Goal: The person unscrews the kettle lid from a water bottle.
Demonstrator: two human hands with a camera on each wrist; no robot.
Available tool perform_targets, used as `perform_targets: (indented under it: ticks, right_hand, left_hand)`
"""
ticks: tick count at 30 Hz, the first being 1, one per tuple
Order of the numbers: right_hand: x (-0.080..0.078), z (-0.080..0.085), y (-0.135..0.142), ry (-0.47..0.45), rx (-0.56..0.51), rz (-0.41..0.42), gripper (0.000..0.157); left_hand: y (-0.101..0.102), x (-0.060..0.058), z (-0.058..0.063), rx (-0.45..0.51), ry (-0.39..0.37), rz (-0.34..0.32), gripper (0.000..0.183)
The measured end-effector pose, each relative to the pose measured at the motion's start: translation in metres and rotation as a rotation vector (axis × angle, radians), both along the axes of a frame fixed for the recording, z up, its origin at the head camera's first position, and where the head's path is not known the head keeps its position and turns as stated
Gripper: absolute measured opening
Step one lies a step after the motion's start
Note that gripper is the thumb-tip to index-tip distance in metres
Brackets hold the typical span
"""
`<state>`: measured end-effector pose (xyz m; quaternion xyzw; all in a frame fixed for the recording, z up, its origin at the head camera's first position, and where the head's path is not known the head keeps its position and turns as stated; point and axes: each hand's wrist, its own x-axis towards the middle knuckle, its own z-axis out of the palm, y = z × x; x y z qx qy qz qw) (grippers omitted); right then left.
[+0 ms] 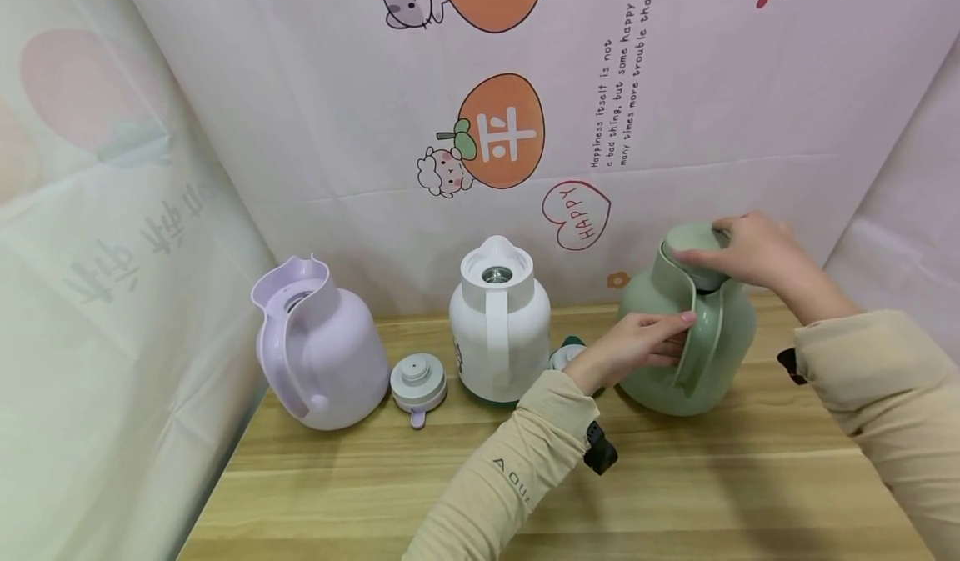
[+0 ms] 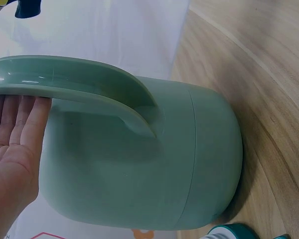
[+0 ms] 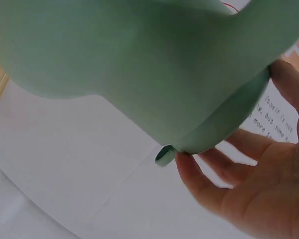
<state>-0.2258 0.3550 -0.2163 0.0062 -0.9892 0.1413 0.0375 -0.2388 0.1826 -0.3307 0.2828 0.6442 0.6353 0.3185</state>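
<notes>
A pale green thermos jug [image 1: 652, 328] stands at the right of the table, its handle [image 1: 703, 340] facing the person. The left hand [image 1: 637, 340] holds this handle: its fingers [image 2: 27, 119] reach under it, and its thumb lies along the near side. On top, the right hand [image 1: 761, 248] grips the round green lid [image 1: 693, 246] at the jug's mouth, thumb on one side and fingers spread round the edge. A small loop tab [image 3: 164, 156] sticks out from the lid's rim in the right wrist view.
To the left stand a lilac jug [image 1: 341, 353] and a white jug [image 1: 517, 340], both with uncovered mouths. A grey lid [image 1: 418, 383] with a lilac tab lies between them. Another lid [image 1: 567, 351] is partly hidden by the left hand. Printed cloth [image 1: 337, 152] hangs behind the wooden table [image 1: 675, 494].
</notes>
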Motion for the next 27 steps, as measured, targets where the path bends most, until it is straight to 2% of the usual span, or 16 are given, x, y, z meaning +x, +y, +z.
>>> perform_targets:
  ticks: [4,8,11,15,19,23,27]
  right_hand:
    - [0.0,0.004,0.008,-0.091,-0.139,0.064,0.076]
    - [0.002,0.004,0.01,-0.153,-0.218,0.066,0.079]
    - [0.003,0.002,0.005,-0.102,-0.176,0.018,0.088]
    - [0.004,-0.003,-0.004,-0.002,-0.079,-0.099,0.103]
    - [0.004,-0.009,-0.011,0.025,-0.02,-0.186,0.11]
    - [0.004,-0.012,-0.013,0.039,-0.005,-0.206,0.109]
    - [0.003,-0.011,-0.009,0.033,-0.015,-0.156,0.104]
  left_hand:
    - [0.0,0.001,0.001,0.001,0.0,0.012,0.046]
    - [-0.001,0.002,0.002,-0.007,0.003,0.02,0.046]
    - [0.0,0.003,0.002,-0.01,0.006,0.021,0.046]
    - [0.0,0.003,0.002,-0.008,0.001,0.025,0.046]
    - [0.0,0.003,0.002,-0.003,-0.003,0.026,0.046]
    - [0.0,0.003,0.002,-0.004,0.001,0.021,0.046]
    - [0.0,0.003,0.001,-0.008,0.002,0.017,0.046]
